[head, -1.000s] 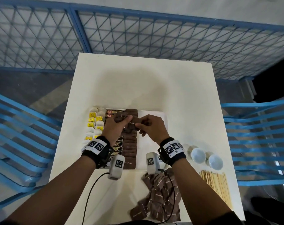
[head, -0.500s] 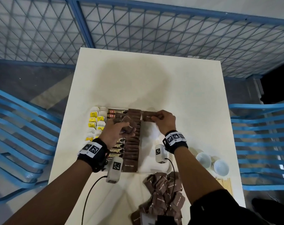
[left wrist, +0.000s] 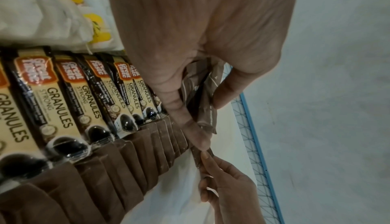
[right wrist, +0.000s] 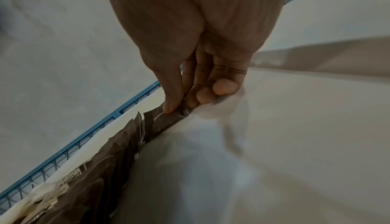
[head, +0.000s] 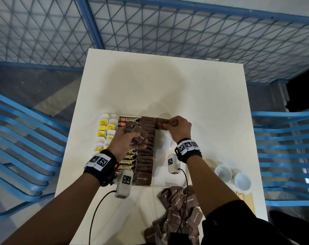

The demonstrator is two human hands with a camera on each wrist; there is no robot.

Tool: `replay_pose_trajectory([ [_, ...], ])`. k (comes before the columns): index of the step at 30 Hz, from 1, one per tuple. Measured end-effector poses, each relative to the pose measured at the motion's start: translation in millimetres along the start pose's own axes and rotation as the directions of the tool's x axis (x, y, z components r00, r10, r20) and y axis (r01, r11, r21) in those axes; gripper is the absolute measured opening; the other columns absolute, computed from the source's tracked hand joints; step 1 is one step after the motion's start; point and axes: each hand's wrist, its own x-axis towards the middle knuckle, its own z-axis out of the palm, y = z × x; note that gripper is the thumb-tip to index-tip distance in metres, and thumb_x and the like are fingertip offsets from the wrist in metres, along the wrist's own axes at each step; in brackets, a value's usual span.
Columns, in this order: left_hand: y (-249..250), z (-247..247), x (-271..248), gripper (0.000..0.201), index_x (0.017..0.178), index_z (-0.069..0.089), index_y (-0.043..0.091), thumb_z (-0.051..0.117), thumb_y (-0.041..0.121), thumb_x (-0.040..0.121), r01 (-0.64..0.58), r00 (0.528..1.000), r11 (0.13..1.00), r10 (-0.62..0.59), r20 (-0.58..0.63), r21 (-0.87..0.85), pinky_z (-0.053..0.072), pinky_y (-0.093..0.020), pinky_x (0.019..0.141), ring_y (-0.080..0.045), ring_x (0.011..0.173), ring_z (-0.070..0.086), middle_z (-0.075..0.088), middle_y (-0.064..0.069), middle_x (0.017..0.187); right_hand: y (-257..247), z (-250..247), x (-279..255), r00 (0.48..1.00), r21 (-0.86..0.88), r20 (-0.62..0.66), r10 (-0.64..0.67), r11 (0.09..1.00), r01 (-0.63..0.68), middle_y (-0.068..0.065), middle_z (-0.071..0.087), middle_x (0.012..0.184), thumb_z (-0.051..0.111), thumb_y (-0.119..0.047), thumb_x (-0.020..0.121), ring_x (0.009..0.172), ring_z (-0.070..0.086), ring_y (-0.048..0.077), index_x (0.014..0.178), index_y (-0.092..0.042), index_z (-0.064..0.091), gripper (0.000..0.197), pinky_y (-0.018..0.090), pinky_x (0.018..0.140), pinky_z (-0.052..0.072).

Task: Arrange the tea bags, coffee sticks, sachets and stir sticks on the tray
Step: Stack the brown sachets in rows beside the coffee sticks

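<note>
On the white tray (head: 163, 149) lie tea bags (head: 106, 129) at the left, a column of coffee sticks (head: 128, 161) (left wrist: 69, 97), and a column of brown sugar sachets (head: 145, 160) (left wrist: 118, 169). My right hand (head: 169, 123) (right wrist: 179, 107) pinches one brown sachet (head: 160, 123) (right wrist: 162, 121) at the tray's far end, just right of that column. My left hand (head: 132, 141) (left wrist: 200, 111) grips a small bunch of brown sachets (head: 139, 137) (left wrist: 202, 101) above the coffee sticks.
A loose heap of brown sachets (head: 178, 213) lies on the table near its front edge. Two white cups (head: 232, 176) stand at the right, with wooden stir sticks (head: 245, 200) just in front of them. Blue chairs flank the table; a blue mesh fence stands behind.
My right hand took a sachet from near the left hand and carried it to the tray's far end, right of the sachet column. The left hand kept its bunch.
</note>
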Motion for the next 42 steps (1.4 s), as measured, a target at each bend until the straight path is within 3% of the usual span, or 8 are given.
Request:
replay_pose_trajectory([
  [6,0,-2,1,0.026,0.088,0.074,0.000,0.051,-0.010,0.094,0.001,1.000,1.000,-0.001,0.013,-0.027,0.062,-0.046,0.077,-0.036,0.085,0.072,0.073,-0.024,0.092,-1,-3,-2,1.000,0.014,-0.023,-0.005,1.000,0.005,-0.005,0.067,0.075,0.086,-0.020,0.075,0.066,0.060,-0.002,0.088,-0.017,0.069,0.021,-0.001,0.057,0.039],
  [12,-3,-4,0,0.024,0.104,0.068,-0.005,0.047,-0.015,0.096,-0.007,0.999,0.993,0.011,0.032,-0.121,0.063,-0.046,0.079,-0.039,0.088,0.073,0.073,-0.024,0.095,-5,-8,-22,0.995,0.100,-0.079,-0.067,0.992,0.074,-0.004,0.068,0.072,0.073,-0.023,0.088,0.067,0.062,0.008,0.087,-0.020,0.068,0.005,0.010,0.065,0.043],
  [17,-1,1,-6,0.025,0.116,0.065,-0.006,0.050,-0.012,0.097,0.005,0.999,0.982,0.003,0.043,-0.188,0.063,-0.047,0.079,-0.039,0.097,0.073,0.073,-0.025,0.108,-22,0,-46,0.965,0.213,0.212,-0.153,0.971,0.107,-0.006,0.074,0.080,0.074,-0.041,0.087,0.070,0.067,0.006,0.088,-0.027,0.071,0.014,0.032,0.073,0.058],
  [20,3,8,-10,0.018,0.111,0.070,-0.001,0.056,-0.003,0.098,0.008,1.000,0.984,-0.004,0.024,-0.177,0.063,-0.043,0.071,-0.032,0.092,0.074,0.076,-0.019,0.102,-34,3,-56,0.907,0.209,0.312,-0.283,0.952,0.225,-0.009,0.074,0.086,0.081,-0.046,0.078,0.078,0.067,0.004,0.092,-0.025,0.072,0.026,0.024,0.069,0.056],
  [23,5,14,-13,0.011,0.103,0.072,0.005,0.063,0.010,0.099,-0.006,1.000,0.991,0.003,-0.021,-0.133,0.064,-0.047,0.069,-0.031,0.084,0.074,0.076,-0.016,0.092,-39,3,-61,0.885,0.208,0.304,-0.352,0.931,0.299,-0.008,0.072,0.082,0.086,-0.030,0.076,0.070,0.063,-0.001,0.087,-0.017,0.072,0.022,0.013,0.064,0.047],
  [27,0,14,-15,0.019,0.109,0.069,0.007,0.070,0.020,0.096,-0.069,0.995,0.997,0.067,-0.075,-0.024,0.063,-0.055,0.075,-0.034,0.091,0.075,0.074,-0.016,0.100,-38,0,-62,0.893,0.222,0.288,-0.347,0.931,0.290,-0.012,0.070,0.076,0.080,-0.021,0.083,0.064,0.062,-0.001,0.088,-0.016,0.074,0.009,0.014,0.063,0.047],
  [34,-12,4,-19,0.027,0.116,0.066,-0.003,0.072,0.003,0.091,-0.096,0.995,0.993,0.097,-0.012,0.064,0.063,-0.040,0.068,-0.028,0.079,0.074,0.076,-0.015,0.093,-29,-7,-61,0.939,0.234,0.194,-0.285,0.943,0.238,0.001,0.069,0.063,0.071,-0.022,0.092,0.053,0.060,0.011,0.093,-0.020,0.079,0.008,0.023,0.057,0.047],
  [42,-22,4,-18,0.018,0.106,0.068,0.000,0.072,-0.004,0.089,-0.144,0.986,0.987,0.149,-0.075,0.069,0.064,-0.047,0.076,-0.027,0.074,0.073,0.075,-0.015,0.090,-20,-5,-72,0.919,0.167,0.288,-0.267,0.960,0.227,0.003,0.073,0.077,0.080,-0.027,0.085,0.059,0.067,0.010,0.089,-0.019,0.069,0.015,0.018,0.053,0.048],
])
